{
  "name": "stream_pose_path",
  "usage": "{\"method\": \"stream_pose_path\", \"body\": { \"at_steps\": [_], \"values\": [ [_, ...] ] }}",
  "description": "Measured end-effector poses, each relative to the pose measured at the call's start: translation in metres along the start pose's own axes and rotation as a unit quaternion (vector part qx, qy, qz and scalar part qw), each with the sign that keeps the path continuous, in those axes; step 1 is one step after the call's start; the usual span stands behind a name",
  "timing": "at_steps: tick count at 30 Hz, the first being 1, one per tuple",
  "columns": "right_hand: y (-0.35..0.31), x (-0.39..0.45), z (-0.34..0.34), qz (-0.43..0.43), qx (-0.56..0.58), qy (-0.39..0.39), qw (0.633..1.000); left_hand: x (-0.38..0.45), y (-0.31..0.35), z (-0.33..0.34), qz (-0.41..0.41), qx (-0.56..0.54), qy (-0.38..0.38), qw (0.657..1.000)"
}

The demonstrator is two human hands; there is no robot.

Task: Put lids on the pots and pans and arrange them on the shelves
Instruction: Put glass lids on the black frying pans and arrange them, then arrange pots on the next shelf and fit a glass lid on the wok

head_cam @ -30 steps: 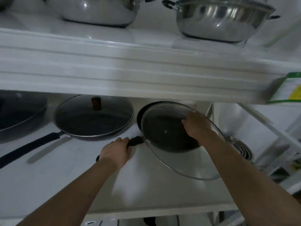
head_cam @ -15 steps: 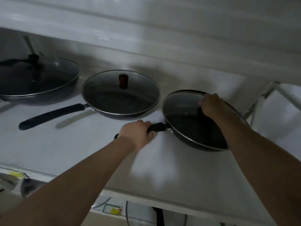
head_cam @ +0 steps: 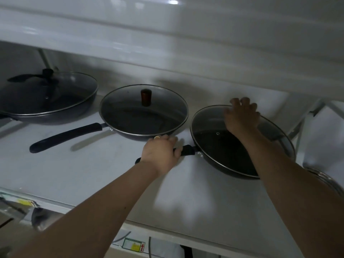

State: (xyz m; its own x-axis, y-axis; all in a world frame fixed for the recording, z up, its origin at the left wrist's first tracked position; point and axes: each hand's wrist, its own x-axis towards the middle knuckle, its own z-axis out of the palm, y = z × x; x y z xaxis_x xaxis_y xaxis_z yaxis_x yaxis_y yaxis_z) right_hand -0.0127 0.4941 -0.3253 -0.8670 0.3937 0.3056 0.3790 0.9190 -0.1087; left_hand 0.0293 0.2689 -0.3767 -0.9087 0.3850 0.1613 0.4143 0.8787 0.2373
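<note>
Now the left hand (head_cam: 161, 155) is clenched around the black handle (head_cam: 186, 150) of the pan (head_cam: 232, 164); the right hand (head_cam: 241, 116), fingers spread, presses the glass lid (head_cam: 214, 131) beyond it. Steady the handle and settle the lid level. A second ago it hung tilted; now it sits on the pan, on the shelf (head_cam: 93, 174).

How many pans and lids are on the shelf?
Pans: 3, left, middle, right
Lids: 3, left, middle, right
Total: 6
</note>
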Motion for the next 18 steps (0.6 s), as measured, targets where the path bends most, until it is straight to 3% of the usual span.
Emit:
{"method": "stream_pose_path", "body": {
  "at_steps": [3, 5, 9, 12, 15, 18],
  "values": [
    [-0.052, -0.016, -0.009, -0.028, 0.141, 0.058, 0.988, 0.007, 0.001, -0.014, -0.048, -0.14, 0.072, 0.986],
    [-0.089, -0.035, -0.015, -0.039, 0.229, 0.062, 0.971, 0.01, -0.003, -0.025, -0.09, -0.253, 0.13, 0.954],
    [-0.162, -0.082, -0.027, -0.04, 0.449, 0.011, 0.893, 0.013, -0.024, -0.059, -0.185, -0.477, 0.228, 0.828],
    [-0.214, -0.101, -0.029, -0.029, 0.524, 0.03, 0.851, 0.008, -0.05, -0.089, -0.206, -0.545, 0.278, 0.763],
    [-0.257, -0.118, -0.038, 0.021, 0.601, 0.025, 0.798, -0.005, -0.084, -0.106, -0.21, -0.584, 0.29, 0.728],
    [-0.295, -0.142, -0.044, 0.026, 0.633, 0.027, 0.773, -0.022, -0.12, -0.117, -0.193, -0.603, 0.304, 0.712]
  ]
}}
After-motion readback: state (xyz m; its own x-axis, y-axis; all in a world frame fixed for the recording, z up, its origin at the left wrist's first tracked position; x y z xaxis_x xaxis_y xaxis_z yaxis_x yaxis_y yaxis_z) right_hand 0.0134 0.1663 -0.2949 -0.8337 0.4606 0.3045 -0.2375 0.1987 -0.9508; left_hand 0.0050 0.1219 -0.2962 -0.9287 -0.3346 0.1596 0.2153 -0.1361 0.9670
